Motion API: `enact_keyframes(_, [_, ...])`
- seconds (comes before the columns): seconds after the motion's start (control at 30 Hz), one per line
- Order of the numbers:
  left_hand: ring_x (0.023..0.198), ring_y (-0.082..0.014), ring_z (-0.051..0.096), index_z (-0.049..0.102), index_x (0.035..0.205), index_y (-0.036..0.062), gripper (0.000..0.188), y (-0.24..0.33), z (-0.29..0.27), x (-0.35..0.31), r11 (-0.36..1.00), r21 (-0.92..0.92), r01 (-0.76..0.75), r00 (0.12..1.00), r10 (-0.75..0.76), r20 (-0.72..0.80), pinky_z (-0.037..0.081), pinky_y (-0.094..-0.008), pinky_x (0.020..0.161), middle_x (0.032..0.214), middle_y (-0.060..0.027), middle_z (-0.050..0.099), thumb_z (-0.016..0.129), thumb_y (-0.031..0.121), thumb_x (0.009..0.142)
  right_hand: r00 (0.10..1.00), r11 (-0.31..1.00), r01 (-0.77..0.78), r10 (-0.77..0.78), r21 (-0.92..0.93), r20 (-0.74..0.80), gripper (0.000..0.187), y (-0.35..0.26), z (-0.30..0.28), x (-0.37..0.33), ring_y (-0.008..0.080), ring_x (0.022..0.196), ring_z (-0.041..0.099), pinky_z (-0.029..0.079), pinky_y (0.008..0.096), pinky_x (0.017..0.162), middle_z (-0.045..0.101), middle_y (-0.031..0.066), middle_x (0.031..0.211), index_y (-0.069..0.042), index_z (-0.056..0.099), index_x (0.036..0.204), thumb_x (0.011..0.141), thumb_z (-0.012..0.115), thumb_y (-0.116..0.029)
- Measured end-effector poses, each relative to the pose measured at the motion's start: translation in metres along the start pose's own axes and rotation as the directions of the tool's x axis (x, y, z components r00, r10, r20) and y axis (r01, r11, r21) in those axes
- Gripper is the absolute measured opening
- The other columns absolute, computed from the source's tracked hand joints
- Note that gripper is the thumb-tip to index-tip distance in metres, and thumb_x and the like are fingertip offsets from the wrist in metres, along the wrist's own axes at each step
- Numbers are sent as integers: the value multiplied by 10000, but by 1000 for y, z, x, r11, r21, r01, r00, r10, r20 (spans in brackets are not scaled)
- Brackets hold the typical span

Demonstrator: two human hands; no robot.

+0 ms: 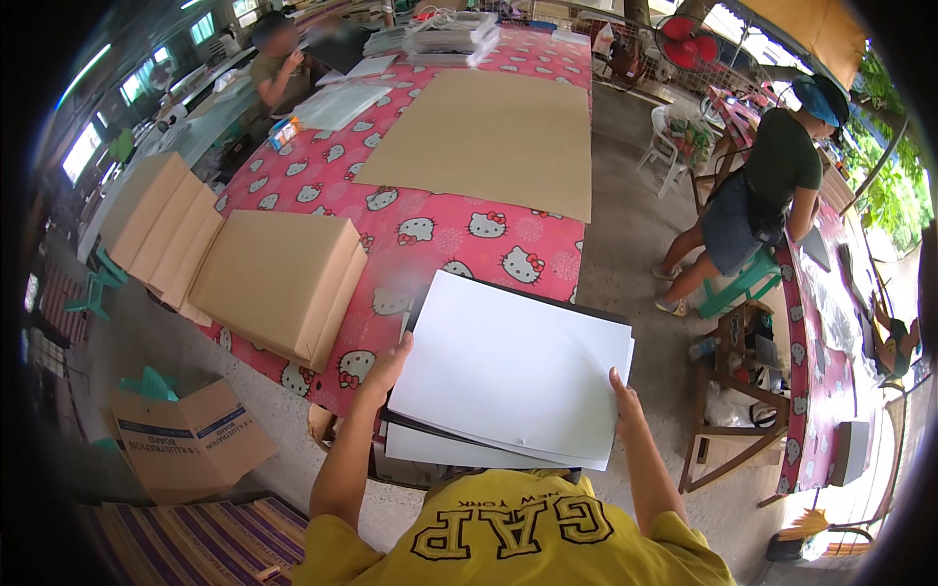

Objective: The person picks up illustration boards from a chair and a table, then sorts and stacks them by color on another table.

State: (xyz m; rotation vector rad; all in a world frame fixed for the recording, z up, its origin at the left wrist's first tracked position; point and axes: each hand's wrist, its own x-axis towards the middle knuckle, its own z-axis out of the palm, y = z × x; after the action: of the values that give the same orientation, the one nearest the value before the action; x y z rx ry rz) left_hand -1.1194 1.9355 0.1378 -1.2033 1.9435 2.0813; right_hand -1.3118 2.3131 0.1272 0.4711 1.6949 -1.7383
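A stack of white sheets or boards (508,366), with black ones showing at its edges, lies in front of my body at the near end of the table. My left hand (389,366) grips its left edge, thumb on top. On the opposite edge my right hand (627,405) holds on the same way, its thumb up and the other fingers mostly hidden beneath. The sheets are slightly fanned, and a lower white one sticks out toward me. Beyond the stack, a large brown board (489,137) lies flat on the pink cat-print tablecloth (420,231).
Brown cardboard boxes (278,278) stand along the table's left side, near more folded cartons (156,220). An opened carton (195,439) sits on the floor. A person (782,186) stands at the right-hand table; another person (278,63) is at far left. Plastic-wrapped stacks (449,39) lie at the far end.
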Motion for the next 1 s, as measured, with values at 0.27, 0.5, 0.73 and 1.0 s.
enact_keyframes(0.27, [1267, -226, 221, 263, 1280, -76, 772, 94, 1, -43, 874, 114, -473, 861, 486, -151, 181, -311, 1027, 1349, -170, 270, 330, 565, 856, 734, 734, 678, -679, 52, 8, 826, -69, 31, -7, 193, 897, 508, 425, 333, 768, 524, 85, 980, 40, 428, 1120, 604, 718, -536])
enact_keyframes(0.5, [1212, -204, 276, 290, 1272, -56, 675, 44, -45, -26, 626, -309, -716, 697, 669, -260, 197, -304, 1014, 1311, -125, 315, 285, 504, 896, 580, 621, 772, -774, 132, 253, 1020, -96, 44, -25, 202, 1036, 460, 364, 330, 884, 456, 85, 1128, 19, 324, 1222, 505, 756, -564])
enact_keyframes(0.73, [1111, -218, 392, 350, 1227, -13, 681, 84, 2, -51, 663, -55, -747, 631, 680, -374, 262, -328, 962, 1177, -143, 442, 335, 558, 855, 566, 576, 810, -817, 111, 112, 918, -105, 57, -18, 180, 977, 489, 395, 313, 833, 481, 84, 1084, 22, 363, 1182, 548, 767, -505])
enact_keyframes(1.0, [1088, -220, 393, 351, 1201, -7, 799, 54, -6, -53, 556, 77, -827, 478, 770, -423, 301, -340, 914, 1142, -128, 430, 412, 657, 762, 538, 541, 841, -826, -33, 171, 969, -84, 30, -28, 189, 955, 489, 384, 327, 840, 493, 92, 1053, 44, 352, 1160, 516, 761, -553])
